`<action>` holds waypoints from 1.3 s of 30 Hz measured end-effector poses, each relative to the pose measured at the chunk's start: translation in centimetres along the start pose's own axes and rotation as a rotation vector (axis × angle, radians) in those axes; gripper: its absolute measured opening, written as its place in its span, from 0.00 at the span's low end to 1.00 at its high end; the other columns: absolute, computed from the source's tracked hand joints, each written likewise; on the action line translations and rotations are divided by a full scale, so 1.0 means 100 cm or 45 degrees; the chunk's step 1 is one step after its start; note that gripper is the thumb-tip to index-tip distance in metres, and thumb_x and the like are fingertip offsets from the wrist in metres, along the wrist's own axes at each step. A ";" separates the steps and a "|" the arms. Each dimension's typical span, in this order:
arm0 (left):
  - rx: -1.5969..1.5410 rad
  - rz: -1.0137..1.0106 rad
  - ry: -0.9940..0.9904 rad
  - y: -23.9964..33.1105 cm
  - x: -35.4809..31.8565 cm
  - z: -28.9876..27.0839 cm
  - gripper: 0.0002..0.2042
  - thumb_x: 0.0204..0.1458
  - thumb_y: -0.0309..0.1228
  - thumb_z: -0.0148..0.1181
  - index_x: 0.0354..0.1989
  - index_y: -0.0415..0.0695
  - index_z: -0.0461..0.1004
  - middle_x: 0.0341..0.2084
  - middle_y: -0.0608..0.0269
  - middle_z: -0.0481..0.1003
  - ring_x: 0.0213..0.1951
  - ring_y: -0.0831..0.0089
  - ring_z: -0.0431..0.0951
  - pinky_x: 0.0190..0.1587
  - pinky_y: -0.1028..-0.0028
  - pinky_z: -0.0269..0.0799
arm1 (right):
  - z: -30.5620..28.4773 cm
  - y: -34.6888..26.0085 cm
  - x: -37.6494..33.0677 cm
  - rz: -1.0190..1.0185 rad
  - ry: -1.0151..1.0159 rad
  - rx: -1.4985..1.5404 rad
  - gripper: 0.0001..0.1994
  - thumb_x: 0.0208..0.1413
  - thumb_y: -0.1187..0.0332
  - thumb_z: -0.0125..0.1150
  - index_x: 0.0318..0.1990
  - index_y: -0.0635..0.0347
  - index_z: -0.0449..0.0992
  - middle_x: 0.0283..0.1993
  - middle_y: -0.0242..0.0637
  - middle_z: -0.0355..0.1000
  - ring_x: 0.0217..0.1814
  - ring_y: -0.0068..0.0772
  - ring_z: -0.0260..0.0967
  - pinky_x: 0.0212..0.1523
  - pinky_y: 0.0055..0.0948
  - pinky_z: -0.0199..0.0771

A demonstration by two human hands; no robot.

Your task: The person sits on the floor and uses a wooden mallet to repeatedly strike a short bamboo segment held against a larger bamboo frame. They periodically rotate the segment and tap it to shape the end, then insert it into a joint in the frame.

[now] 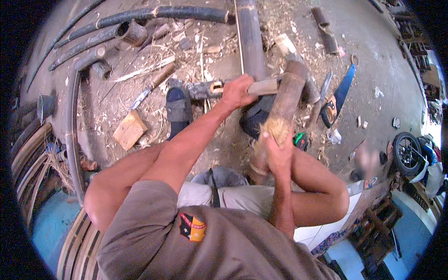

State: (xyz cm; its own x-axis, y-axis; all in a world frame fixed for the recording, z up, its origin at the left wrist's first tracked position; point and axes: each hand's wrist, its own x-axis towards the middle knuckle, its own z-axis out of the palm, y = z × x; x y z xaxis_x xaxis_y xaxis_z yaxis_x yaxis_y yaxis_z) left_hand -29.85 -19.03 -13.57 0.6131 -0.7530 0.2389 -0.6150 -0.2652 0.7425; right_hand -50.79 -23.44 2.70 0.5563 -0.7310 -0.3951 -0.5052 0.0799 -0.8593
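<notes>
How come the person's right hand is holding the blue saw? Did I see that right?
Not quite: the head view shows the right hand gripping a thick brown stick by its shaggy end. The blue saw is lying on the floor.

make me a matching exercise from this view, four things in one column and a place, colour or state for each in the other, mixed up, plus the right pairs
Column one
1. Left hand
2. Right hand
3. Handsaw
4. Pale wooden block

Column two
A. has a blue blade
B. at the frayed, straw-coloured end of a bamboo piece
C. on the ground, left of the dark footwear
D. closed around a wooden bar

Right pairs: 1-D, 2-B, 3-A, 4-C
</notes>
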 end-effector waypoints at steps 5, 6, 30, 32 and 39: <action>0.037 -0.108 -0.081 0.004 0.005 -0.012 0.16 0.40 0.38 0.71 0.34 0.48 0.73 0.33 0.59 0.73 0.39 0.52 0.80 0.39 0.56 0.77 | -0.034 -0.011 0.014 0.182 0.419 0.155 0.40 0.60 0.69 0.66 0.76 0.64 0.50 0.57 0.47 0.74 0.55 0.39 0.73 0.60 0.35 0.72; 0.042 -0.116 -0.082 0.006 0.002 -0.010 0.16 0.40 0.38 0.72 0.35 0.48 0.74 0.34 0.59 0.74 0.39 0.52 0.80 0.40 0.56 0.77 | -0.025 -0.003 0.011 0.138 0.304 0.110 0.41 0.59 0.69 0.66 0.76 0.65 0.49 0.58 0.48 0.73 0.56 0.40 0.73 0.60 0.36 0.72; -0.839 -0.368 1.910 -0.185 0.087 -0.358 0.22 0.61 0.39 0.64 0.52 0.35 0.63 0.29 0.59 0.75 0.25 0.72 0.73 0.30 0.71 0.73 | 0.022 -0.013 -0.005 -0.014 0.004 -0.215 0.46 0.55 0.71 0.67 0.77 0.66 0.47 0.67 0.52 0.66 0.66 0.42 0.66 0.69 0.35 0.62; -0.858 -0.380 1.944 -0.202 0.104 -0.375 0.27 0.59 0.43 0.66 0.53 0.33 0.63 0.26 0.58 0.76 0.25 0.71 0.74 0.33 0.69 0.74 | 0.030 -0.022 -0.003 0.050 0.008 -0.168 0.48 0.53 0.72 0.68 0.78 0.64 0.45 0.70 0.53 0.63 0.69 0.43 0.63 0.71 0.36 0.59; -0.267 -0.610 1.594 -0.282 0.124 -0.374 0.30 0.59 0.45 0.67 0.55 0.32 0.62 0.26 0.58 0.79 0.27 0.72 0.77 0.34 0.68 0.75 | 0.044 -0.028 0.006 -0.008 0.012 -0.097 0.44 0.56 0.69 0.68 0.77 0.68 0.49 0.65 0.47 0.66 0.64 0.38 0.66 0.68 0.35 0.63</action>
State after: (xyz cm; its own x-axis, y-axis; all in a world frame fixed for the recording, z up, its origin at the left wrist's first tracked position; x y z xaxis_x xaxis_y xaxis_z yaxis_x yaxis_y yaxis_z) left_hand 13.62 1.64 -8.11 0.8487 0.4643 0.2531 -0.1985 -0.1638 0.9663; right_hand -46.14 -21.11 3.48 0.5535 -0.7378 -0.3864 -0.5509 0.0236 -0.8342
